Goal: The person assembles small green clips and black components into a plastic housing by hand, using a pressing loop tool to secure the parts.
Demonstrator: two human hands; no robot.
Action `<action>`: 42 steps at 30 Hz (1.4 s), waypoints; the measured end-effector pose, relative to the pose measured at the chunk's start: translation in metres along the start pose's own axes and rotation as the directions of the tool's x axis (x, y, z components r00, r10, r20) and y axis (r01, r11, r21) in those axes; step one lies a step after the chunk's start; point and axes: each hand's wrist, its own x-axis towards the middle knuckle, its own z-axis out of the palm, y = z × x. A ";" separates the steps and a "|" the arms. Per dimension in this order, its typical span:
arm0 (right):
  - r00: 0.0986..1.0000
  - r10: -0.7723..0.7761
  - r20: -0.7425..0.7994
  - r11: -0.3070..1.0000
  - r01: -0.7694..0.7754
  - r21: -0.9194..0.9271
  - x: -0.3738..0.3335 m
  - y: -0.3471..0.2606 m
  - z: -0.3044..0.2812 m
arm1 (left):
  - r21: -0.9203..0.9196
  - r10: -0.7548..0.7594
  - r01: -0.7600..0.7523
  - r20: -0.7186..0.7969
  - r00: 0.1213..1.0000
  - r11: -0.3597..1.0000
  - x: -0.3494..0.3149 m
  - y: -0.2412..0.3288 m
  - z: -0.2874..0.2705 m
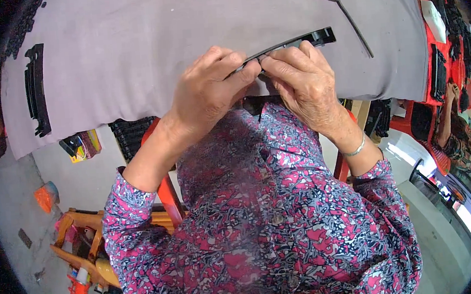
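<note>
Both the left hand [209,91] and right hand [301,84] pinch shut on a long black plastic strip [293,43] above the near edge of the grey-clothed table [128,45], a small yellow package [86,145] hanging below its near-left edge

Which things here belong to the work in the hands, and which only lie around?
In the work:
- left hand
- right hand
- long black plastic strip, pinched by both

Lying around:
- black plastic part on grey cloth
- looped metal rod
- red trays
</note>
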 end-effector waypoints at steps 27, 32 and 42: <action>0.892 0.406 -0.201 0.904 -0.424 -0.055 0.023 0.108 -0.062 | 0.089 -0.069 0.069 -0.003 0.998 0.994 0.035 0.028 -0.024; 0.903 0.429 -0.036 0.890 -0.429 -0.155 0.046 0.128 -0.059 | 0.129 -0.115 0.108 0.046 0.992 0.986 0.042 0.031 -0.009; 0.694 0.720 -0.013 0.694 -0.720 0.001 0.087 0.102 -0.057 | 0.250 -0.187 0.192 -0.046 0.981 0.949 0.033 0.037 0.010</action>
